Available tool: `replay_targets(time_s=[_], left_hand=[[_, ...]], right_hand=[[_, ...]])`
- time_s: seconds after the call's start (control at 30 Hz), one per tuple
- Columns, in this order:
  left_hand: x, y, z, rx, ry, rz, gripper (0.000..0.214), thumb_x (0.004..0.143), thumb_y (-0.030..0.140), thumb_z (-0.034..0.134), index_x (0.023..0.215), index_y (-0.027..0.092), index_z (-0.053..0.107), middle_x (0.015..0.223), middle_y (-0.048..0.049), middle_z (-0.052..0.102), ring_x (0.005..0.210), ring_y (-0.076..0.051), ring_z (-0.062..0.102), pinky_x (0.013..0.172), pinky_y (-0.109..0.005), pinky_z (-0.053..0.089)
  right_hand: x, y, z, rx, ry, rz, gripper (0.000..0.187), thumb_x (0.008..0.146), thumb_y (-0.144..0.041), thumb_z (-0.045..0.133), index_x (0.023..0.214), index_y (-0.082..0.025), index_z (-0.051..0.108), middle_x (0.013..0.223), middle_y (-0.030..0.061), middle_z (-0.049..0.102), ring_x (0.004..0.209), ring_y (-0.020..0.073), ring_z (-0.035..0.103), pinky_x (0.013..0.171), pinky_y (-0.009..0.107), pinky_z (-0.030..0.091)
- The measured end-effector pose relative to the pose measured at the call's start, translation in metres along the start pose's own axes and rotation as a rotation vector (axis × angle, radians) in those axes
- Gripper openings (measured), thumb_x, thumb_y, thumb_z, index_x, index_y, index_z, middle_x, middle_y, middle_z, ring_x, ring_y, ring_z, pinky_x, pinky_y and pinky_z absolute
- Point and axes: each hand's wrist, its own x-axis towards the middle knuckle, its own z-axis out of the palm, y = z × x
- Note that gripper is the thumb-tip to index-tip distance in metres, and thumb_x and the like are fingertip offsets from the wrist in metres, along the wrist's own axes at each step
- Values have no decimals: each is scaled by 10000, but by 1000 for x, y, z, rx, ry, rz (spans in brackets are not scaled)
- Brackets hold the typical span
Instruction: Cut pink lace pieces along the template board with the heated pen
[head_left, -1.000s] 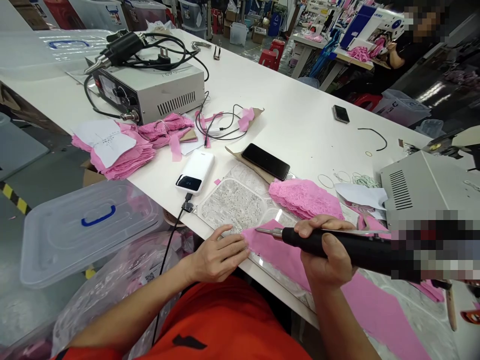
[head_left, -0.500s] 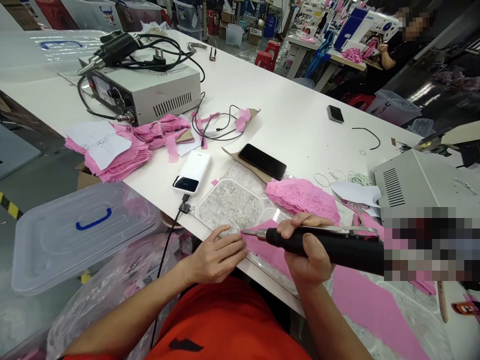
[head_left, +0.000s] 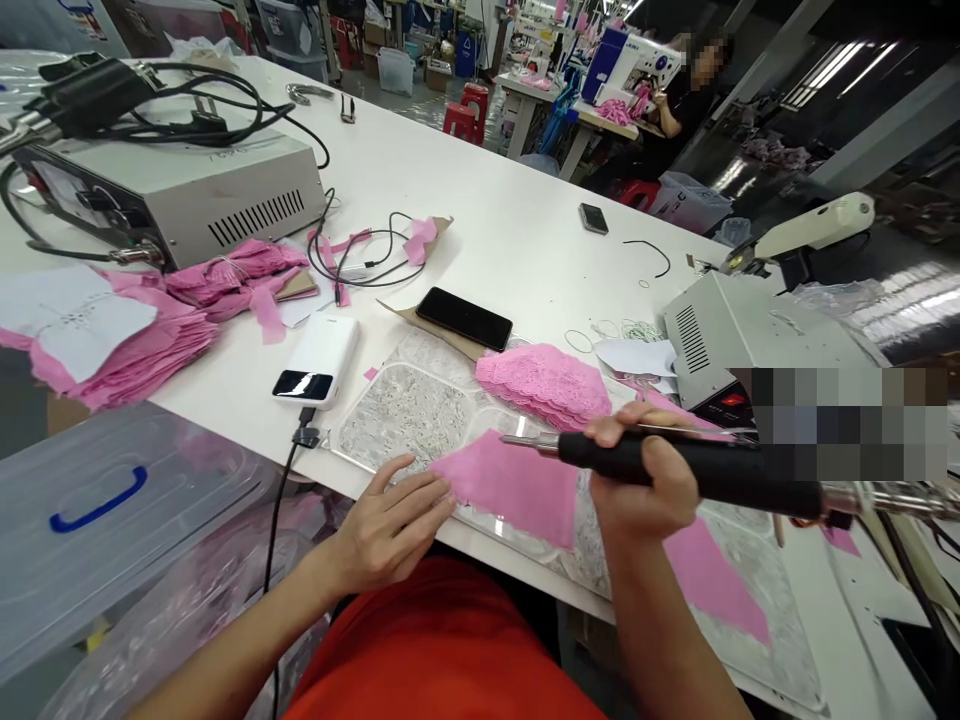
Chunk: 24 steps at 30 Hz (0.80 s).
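Note:
My right hand (head_left: 649,465) is wrapped round a black handheld tool (head_left: 720,477) with a slim metal tip and a lever along its top. The tip points left, above a flat pink fabric piece (head_left: 517,490). At the left corner of that piece, my left hand (head_left: 394,525) lies with fingers stretched out, the fingertips touching the cloth. Under the fabric is a grey-patterned clear mat (head_left: 405,415). A stack of pink lace pieces (head_left: 544,385) sits just beyond the fabric, and another pink piece (head_left: 716,580) lies right of my right forearm.
A black phone (head_left: 465,318) and a white power bank (head_left: 316,360) with a cable lie left of the lace. Grey control boxes stand at left (head_left: 225,190) and right (head_left: 765,330). Pink stacks (head_left: 157,340) lie at left above a lidded plastic bin (head_left: 187,480). A person sits at a sewing machine (head_left: 630,65).
The tool's tip has moved right, away from my left fingertips and the fabric's corner. My left hand stays on that corner. The camera view has shifted to the right.

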Motion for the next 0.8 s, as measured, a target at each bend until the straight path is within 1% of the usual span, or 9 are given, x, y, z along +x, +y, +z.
replay_targets(time_s=[0.07, 0.13, 0.23, 0.37, 0.5, 0.63, 0.8], left_hand=[[12, 1, 4, 11, -2, -35, 288, 840, 57, 527, 1110, 139, 584, 1054, -102, 700, 1049, -200, 625, 1040, -470, 390], [26, 2, 9, 23, -30, -75, 263, 860, 66, 508, 1093, 152, 595, 1088, -97, 691, 1075, -205, 615, 1042, -462, 391], [43, 1, 19, 45, -111, -109, 259, 891, 86, 484, 1110, 150, 605, 1183, -101, 656, 1143, -225, 583, 1053, -458, 383], [55, -3, 31, 99, -227, -106, 269, 937, 177, 465, 1166, 163, 605, 1294, -91, 590, 1228, -264, 521, 1079, -483, 345], [55, -6, 36, 109, -302, -109, 302, 961, 274, 448, 1203, 173, 597, 1320, -84, 570, 1266, -281, 483, 1099, -500, 305], [53, -6, 37, 114, -323, -127, 320, 968, 307, 434, 1206, 172, 600, 1320, -83, 571, 1271, -290, 474, 1107, -513, 277], [53, -5, 38, 117, -319, -140, 323, 970, 317, 428, 1195, 173, 608, 1312, -79, 578, 1265, -287, 480, 1118, -521, 249]], right_hand=[[6, -4, -17, -42, 69, -27, 110, 662, -190, 521, 758, -189, 575, 728, -22, 577, 514, 97, 545, 558, 315, 493], [8, -5, -30, -64, 128, -36, 100, 646, -198, 521, 732, -186, 572, 712, -21, 576, 509, 98, 541, 549, 310, 487], [4, -2, -39, -62, 172, -24, 92, 645, -202, 532, 726, -182, 572, 715, -21, 582, 502, 98, 539, 549, 316, 491], [-2, 3, -35, -14, 147, 0, 111, 667, -196, 554, 774, -193, 583, 740, -24, 588, 518, 102, 551, 572, 328, 500], [-1, 8, -31, 10, 121, 5, 106, 686, -191, 564, 788, -197, 590, 773, -23, 589, 534, 102, 561, 577, 325, 502], [-1, 13, -30, 1, 98, -10, 107, 707, -183, 558, 807, -191, 596, 784, -15, 593, 541, 104, 567, 585, 327, 504], [-2, 15, -29, -10, 72, -25, 118, 718, -177, 555, 830, -193, 591, 793, -15, 595, 547, 107, 569, 597, 333, 501]])
